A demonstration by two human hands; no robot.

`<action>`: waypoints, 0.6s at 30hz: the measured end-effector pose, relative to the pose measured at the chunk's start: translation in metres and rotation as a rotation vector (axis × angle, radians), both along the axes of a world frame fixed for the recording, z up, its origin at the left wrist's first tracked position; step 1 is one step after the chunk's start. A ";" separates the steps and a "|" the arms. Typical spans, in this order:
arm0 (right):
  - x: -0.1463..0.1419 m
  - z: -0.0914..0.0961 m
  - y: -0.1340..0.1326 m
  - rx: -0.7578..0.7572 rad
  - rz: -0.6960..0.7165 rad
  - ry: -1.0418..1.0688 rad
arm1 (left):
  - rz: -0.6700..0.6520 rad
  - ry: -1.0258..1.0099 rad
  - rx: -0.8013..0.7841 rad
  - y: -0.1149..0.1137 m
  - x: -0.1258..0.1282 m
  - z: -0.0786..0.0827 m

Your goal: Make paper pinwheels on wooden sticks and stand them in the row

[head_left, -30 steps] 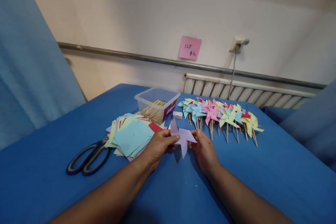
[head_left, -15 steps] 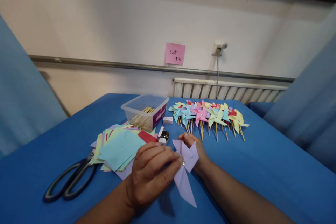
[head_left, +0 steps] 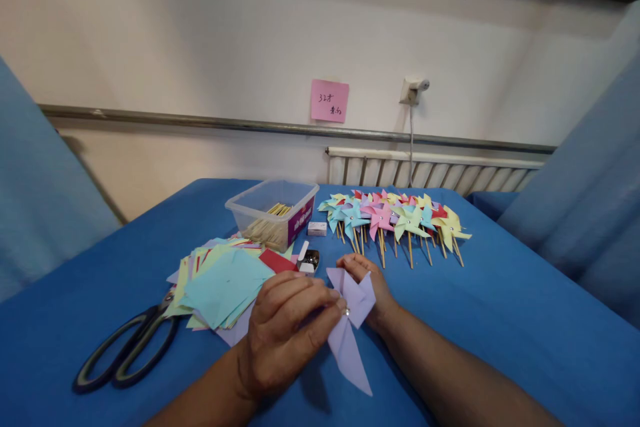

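together, two hands [head_left: 287, 333] [head_left: 384, 298] at one pinwheel [head_left: 354, 297]

left hand [head_left: 295, 330] pinching, right hand [head_left: 381, 293] near, forearms [head_left: 445, 363] angled inward

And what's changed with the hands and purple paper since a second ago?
The left hand moved from the left side of the purple paper to its middle, fingers at a shiny pin now showing there. The right hand went from its right tip to behind it. Scissors, paper stack and pinwheels stayed put.
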State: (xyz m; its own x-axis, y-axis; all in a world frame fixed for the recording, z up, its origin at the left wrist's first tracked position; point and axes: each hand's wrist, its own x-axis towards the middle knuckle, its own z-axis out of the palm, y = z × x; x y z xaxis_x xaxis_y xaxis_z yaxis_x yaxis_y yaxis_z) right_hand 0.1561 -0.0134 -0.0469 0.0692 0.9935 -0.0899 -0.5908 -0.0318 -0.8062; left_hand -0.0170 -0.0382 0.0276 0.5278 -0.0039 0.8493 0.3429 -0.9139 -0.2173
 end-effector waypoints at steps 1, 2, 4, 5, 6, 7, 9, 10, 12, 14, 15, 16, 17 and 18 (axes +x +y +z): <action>0.001 0.002 -0.002 0.023 0.019 0.014 | 0.013 -0.012 -0.003 0.003 -0.001 -0.001; 0.002 0.005 -0.005 0.051 0.058 0.037 | 0.025 -0.032 -0.007 0.007 -0.002 -0.003; 0.005 0.013 -0.011 0.127 0.170 0.113 | 0.043 -0.063 -0.024 0.014 -0.004 -0.005; 0.007 0.018 -0.015 0.160 0.245 0.152 | 0.051 -0.073 -0.029 0.017 -0.004 -0.006; 0.008 0.023 -0.018 0.195 0.296 0.180 | 0.058 -0.079 -0.031 0.020 -0.005 -0.007; 0.009 0.027 -0.022 0.222 0.334 0.192 | 0.064 -0.085 -0.029 0.022 -0.005 -0.008; 0.009 0.034 -0.027 0.250 0.367 0.173 | 0.068 -0.092 -0.023 0.025 -0.004 -0.008; 0.009 0.036 -0.029 0.255 0.362 0.160 | 0.068 -0.092 -0.022 0.026 -0.003 -0.008; 0.006 0.038 -0.030 0.254 0.323 0.145 | 0.066 -0.087 -0.027 0.025 -0.002 -0.009; 0.004 0.037 -0.030 0.250 0.282 0.149 | 0.063 -0.085 -0.028 0.025 -0.001 -0.008; 0.003 0.036 -0.029 0.247 0.269 0.150 | 0.060 -0.086 -0.025 0.024 0.000 -0.008; 0.003 0.035 -0.028 0.245 0.259 0.149 | 0.058 -0.088 -0.022 0.024 0.000 -0.008; 0.003 0.035 -0.028 0.242 0.254 0.147 | 0.059 -0.089 -0.021 0.024 0.000 -0.008; 0.003 0.034 -0.027 0.239 0.249 0.146 | 0.061 -0.090 -0.022 0.024 0.000 -0.008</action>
